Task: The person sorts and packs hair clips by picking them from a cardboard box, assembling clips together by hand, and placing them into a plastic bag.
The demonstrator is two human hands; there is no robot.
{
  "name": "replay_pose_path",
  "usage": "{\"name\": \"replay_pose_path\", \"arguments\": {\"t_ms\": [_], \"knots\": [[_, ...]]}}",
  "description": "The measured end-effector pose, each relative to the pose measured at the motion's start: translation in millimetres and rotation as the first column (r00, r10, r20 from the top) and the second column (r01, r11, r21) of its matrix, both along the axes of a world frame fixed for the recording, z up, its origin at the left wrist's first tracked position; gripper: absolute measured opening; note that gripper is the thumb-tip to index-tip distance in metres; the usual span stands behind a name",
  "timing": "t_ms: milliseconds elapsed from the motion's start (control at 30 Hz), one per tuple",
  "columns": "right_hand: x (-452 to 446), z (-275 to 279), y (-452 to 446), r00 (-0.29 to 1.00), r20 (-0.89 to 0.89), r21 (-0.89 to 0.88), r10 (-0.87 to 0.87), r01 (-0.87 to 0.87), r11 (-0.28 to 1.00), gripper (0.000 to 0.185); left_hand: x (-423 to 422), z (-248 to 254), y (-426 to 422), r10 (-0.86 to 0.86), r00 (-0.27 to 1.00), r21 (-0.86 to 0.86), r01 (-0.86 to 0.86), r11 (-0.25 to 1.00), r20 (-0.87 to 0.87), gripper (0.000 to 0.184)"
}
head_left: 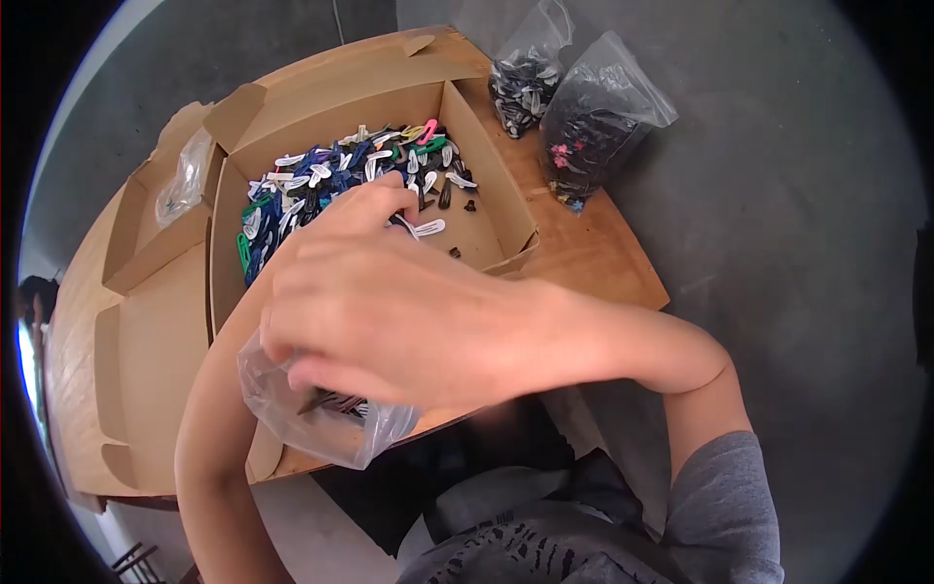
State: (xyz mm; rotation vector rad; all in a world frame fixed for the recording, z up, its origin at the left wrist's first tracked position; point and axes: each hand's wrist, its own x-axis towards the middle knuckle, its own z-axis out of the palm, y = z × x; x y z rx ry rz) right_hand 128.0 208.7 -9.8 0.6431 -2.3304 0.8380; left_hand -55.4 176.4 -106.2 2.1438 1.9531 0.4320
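hands (pixel 389 321) apparently overhang box edge (pixel 516 257) (bag (pixel 384 433) below).

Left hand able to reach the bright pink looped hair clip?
Probably yes: the bright pink clip lies uncovered on the multicoloured clip pile, beyond the left hand; nothing visible blocks the way.

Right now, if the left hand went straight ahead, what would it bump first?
Probably the loose hair clips just ahead of the left hand, inside the cardboard box; depth is hard to judge.

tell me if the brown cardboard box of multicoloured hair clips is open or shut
Open: the bare left hand reaches into the brown cardboard box, where multicoloured hair clips show.
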Motion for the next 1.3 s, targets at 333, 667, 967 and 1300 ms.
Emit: {"name": "replay_pose_path", "arguments": {"t_ms": [333, 667, 967, 1300], "knots": [[-37, -57, 92, 0.556, 0.619, 0.447, -0.555, 0.331, 0.831, 0.015, -6, 13, 1, 0.14, 0.971, 0.019, -0.146, 0.989, 0.195, 0.02], [-48, -89, 101, 0.63, 0.496, 0.46, -0.597, 0.393, 0.796, 0.014, -8, 70, -68, 0.356, 0.57, -0.141, -0.387, 0.911, 0.74, 0.015], [2, 20, 4, 0.992, 0.126, -0.161, -0.016, 0.036, 0.986, 0.01, -12, 67, -94, 0.344, 0.393, -0.138, -0.465, 0.874, 0.853, 0.012], [-30, -5, 10, 0.949, 0.026, -0.117, -0.315, 0.316, 0.942, 0.019, 16, 89, -105, 0.248, 0.465, -0.031, -0.425, 0.905, 0.85, 0.015]]}}
